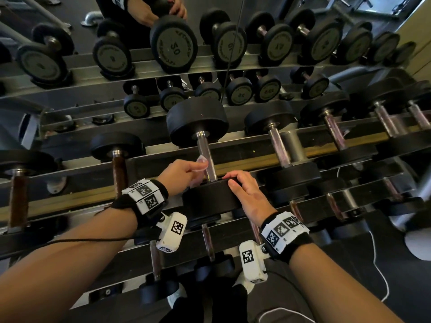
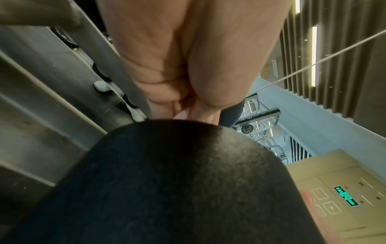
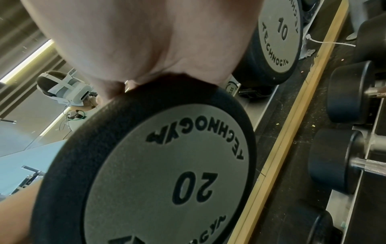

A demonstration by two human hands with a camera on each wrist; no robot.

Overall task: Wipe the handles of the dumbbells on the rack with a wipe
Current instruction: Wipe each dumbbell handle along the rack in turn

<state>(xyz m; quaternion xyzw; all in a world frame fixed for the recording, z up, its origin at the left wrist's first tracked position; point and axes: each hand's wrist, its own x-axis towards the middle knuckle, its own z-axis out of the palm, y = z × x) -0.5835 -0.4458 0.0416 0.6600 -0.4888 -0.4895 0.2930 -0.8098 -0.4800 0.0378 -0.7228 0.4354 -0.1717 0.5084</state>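
The 20 dumbbell lies on the upper rack rail with its steel handle (image 1: pixel 206 157) pointing away from me. My left hand (image 1: pixel 196 167) pinches a thin, pale wipe (image 1: pixel 201 162) right beside the left of that handle. In the left wrist view the left hand (image 2: pixel 188 107) shows its fingertips pinched together just past the black near head (image 2: pixel 177 181). My right hand (image 1: pixel 240 190) lies on the near head (image 1: pixel 207 201), fingers curled over its top edge. The right wrist view has the right hand (image 3: pixel 146 49) over the rim of the plate marked 20 (image 3: pixel 167 165).
Other dumbbells sit along the rack (image 1: pixel 256 163) on both sides, one with a brown handle (image 1: pixel 120 169) at left and steel ones (image 1: pixel 278 145) at right. A mirror behind reflects the rack and hands (image 1: pixel 175 45). A lower tier holds smaller dumbbells (image 1: pixel 207 241). A white cable (image 1: pixel 380 271) trails on the floor.
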